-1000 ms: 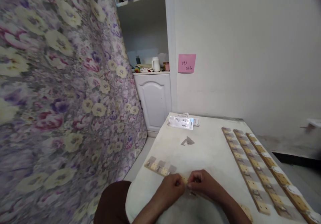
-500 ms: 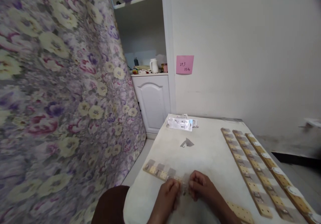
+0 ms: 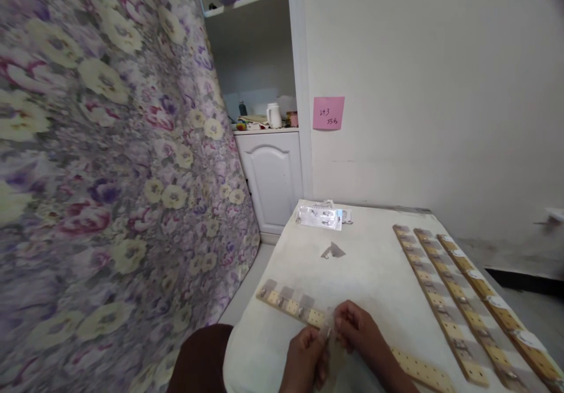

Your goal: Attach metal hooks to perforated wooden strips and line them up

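Note:
My left hand (image 3: 305,355) is closed in a pinch at the right end of a short pale wooden strip (image 3: 315,318). Close beside it, my right hand (image 3: 356,327) has its fingers curled together. Between the two sets of fingertips is a small see-through plastic piece (image 3: 329,326) with a bit of shiny metal; both hands seem to pinch it, though the fingers partly cover it. Several clear plastic pieces with small metal parts sit along the strip, which has dotted holes. Farther up the table lies a loose greyish clear piece (image 3: 335,251) with a small hook.
Long wooden strips with clear pieces (image 3: 440,305) lie on the right side of the white table (image 3: 365,269). A bare holed strip (image 3: 423,372) is by my right forearm. Clear packets (image 3: 319,217) lie at the far edge. A flowered curtain (image 3: 132,175) hangs left.
My left hand has shifted slightly right and down, uncovering more of the short strip's right end. The view has turned a little to the left. The plastic piece stays between my hands.

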